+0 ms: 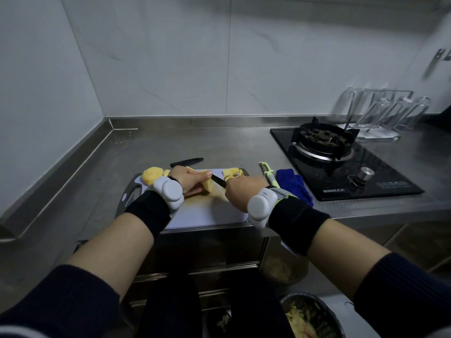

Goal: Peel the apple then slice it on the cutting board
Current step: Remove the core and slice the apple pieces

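Note:
On the white cutting board [207, 213] my left hand [190, 180] holds a peeled yellow apple piece [208, 185], fingers curled over it. My right hand [244, 191] grips a black-bladed knife [219, 181]; the blade points left and meets the piece's right side. Another peeled apple chunk [152, 175] lies at the board's far left corner. Cut slices [231, 172] lie at its far right corner. The knife handle is hidden in my fist.
A black knife sheath [186, 162] lies behind the board. A green peeler [268, 174] and a blue cloth [292, 182] lie right of the board, beside a black gas hob [341, 162]. Glasses [383, 113] stand at the back right. A bin of peels [312, 315] sits below.

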The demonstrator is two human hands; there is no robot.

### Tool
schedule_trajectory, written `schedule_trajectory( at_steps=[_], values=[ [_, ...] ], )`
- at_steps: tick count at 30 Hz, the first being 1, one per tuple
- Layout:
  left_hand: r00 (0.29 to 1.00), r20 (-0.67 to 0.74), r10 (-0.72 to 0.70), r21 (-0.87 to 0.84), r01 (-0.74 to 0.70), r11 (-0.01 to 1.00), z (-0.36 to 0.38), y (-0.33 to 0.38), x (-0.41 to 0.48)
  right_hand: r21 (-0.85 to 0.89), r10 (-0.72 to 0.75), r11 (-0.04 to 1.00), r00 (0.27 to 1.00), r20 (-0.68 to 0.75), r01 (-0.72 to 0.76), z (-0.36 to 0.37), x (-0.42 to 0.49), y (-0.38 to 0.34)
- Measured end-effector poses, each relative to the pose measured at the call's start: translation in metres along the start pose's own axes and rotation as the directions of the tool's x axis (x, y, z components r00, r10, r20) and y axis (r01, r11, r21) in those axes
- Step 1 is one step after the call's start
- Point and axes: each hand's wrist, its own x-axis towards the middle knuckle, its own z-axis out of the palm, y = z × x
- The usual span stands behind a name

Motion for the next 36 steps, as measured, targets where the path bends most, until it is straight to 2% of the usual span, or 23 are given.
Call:
schedule_trajectory(
  at_steps=[2, 5, 10, 14, 18, 22, 27, 30, 34, 36],
  values=[
    [1.000, -0.014, 0.002, 0.016, -0.001, 1.000, 0.000, 0.001, 0.003, -0.055, 0.049, 0.997, 0.998, 0.047, -0.047, 0.004, 0.006, -0.004],
    [1.000, -0.027, -0.015, 0.040, 0.016, 0.999, 0.000, 0.003, 0.003, -0.038, 0.081, 0.996, 0.994, 0.067, -0.079, 0.005, 0.013, -0.005],
    [0.999, -0.048, -0.024, 0.014, 0.025, 1.000, 0.001, 0.005, -0.002, 0.046, 0.061, 0.997, 0.994, 0.092, -0.065, 0.028, 0.019, -0.002],
    [0.998, -0.002, -0.062, 0.012, 0.062, 0.998, -0.005, 0.009, -0.011, 0.171, 0.005, 0.985, 0.997, 0.080, -0.019, 0.031, 0.017, 0.005],
    [0.988, -0.025, -0.149, 0.027, 0.150, 0.988, -0.015, 0.013, -0.020, 0.244, 0.025, 0.968, 0.993, 0.112, -0.052, 0.031, 0.019, 0.016],
    [0.985, -0.052, -0.166, 0.017, 0.167, 0.986, -0.020, 0.012, -0.023, 0.278, 0.070, 0.954, 0.987, 0.143, -0.108, 0.038, 0.021, 0.024],
    [0.995, -0.083, -0.057, 0.142, 0.069, 0.987, -0.013, 0.001, -0.018, 0.307, 0.057, 0.949, 0.996, 0.069, -0.075, 0.031, 0.020, 0.012],
    [0.990, -0.121, 0.070, 0.302, -0.031, 0.953, -0.017, -0.002, -0.016, 0.317, 0.041, 0.947, 0.997, 0.072, -0.061, 0.029, 0.022, 0.003],
    [0.960, -0.078, 0.270, 0.556, -0.183, 0.811, -0.039, 0.003, -0.024, 0.368, 0.100, 0.921, 0.991, 0.088, -0.126, 0.034, 0.027, 0.001],
    [0.920, -0.013, 0.393, 0.676, -0.281, 0.681, -0.049, 0.003, -0.033, 0.377, 0.110, 0.916, 0.989, 0.096, -0.139, 0.033, 0.028, -0.002]
  ],
)
